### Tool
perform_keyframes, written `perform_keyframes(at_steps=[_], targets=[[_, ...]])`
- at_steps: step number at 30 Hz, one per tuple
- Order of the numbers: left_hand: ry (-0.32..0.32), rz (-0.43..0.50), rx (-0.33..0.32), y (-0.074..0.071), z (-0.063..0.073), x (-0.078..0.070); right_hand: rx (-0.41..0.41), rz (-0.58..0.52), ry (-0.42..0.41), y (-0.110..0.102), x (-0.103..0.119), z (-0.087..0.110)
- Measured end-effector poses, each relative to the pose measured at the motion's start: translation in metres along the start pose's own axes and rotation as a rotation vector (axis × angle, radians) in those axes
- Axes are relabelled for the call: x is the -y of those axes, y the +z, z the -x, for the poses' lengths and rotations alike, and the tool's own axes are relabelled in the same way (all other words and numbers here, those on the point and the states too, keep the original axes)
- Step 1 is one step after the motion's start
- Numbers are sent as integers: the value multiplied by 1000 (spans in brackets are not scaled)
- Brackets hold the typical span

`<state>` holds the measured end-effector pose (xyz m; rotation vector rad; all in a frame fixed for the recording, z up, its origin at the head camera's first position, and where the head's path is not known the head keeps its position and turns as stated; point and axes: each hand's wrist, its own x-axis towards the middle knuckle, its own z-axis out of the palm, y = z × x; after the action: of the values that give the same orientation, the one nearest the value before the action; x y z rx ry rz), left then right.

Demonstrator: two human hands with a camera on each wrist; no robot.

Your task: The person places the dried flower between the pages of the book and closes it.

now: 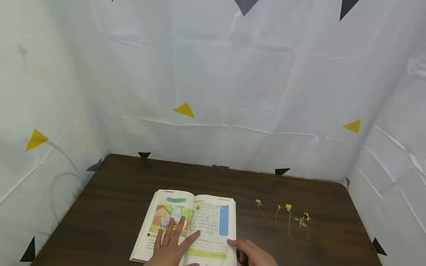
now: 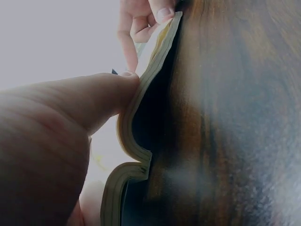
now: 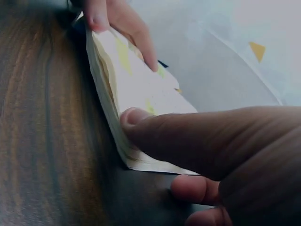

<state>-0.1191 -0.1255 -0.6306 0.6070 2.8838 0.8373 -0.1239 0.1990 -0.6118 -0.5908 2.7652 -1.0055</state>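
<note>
An open book [image 1: 207, 240] lies on the dark wooden table, its left page showing a coloured picture and its right page printed text with a blue box. A small yellow flower [image 1: 198, 207] rests on the right page near the spine. My left hand [image 1: 167, 255] is spread over the lower middle of the book, fingers across both pages and thumb at the bottom edge. At the book's right edge is my right hand [image 1: 258, 265], index fingertip and thumb touching the right page's margin. In the right wrist view its thumb [image 3: 155, 129] lies on top near the corner, other fingers bent beside the book.
Right of the book, several thin-stemmed plants lie in a row on the table [image 1: 325, 264]: yellow flowers [image 1: 289, 207] and a leafy sprig [image 1: 301, 222]. A white sheet [image 1: 244, 78] with black, grey and yellow triangles encloses the back and sides.
</note>
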Motion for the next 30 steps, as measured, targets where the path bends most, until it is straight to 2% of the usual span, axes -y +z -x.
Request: perform_keyframes(at_steps=[5,12,15,18,22,25,30], targets=[[-7,-2,-6,-4,0,-4,-71,68,-23,6,0,-1],[-1,-11,-11,-8,-1,-8,-164,175,108,21,7,-7],[-4,-10,-9,-7,0,-8,-191,209,110,24,10,-7],[-8,-11,-8,-5,1,-7,-195,205,71,25,12,-7],[2,-18,-13,-4,3,-6,-208,123,-14,27,14,-7],[17,-33,-7,-6,2,-5,-260,60,-80,31,17,-8],[30,-41,36,-8,0,-2,-383,55,-209,39,23,-9]])
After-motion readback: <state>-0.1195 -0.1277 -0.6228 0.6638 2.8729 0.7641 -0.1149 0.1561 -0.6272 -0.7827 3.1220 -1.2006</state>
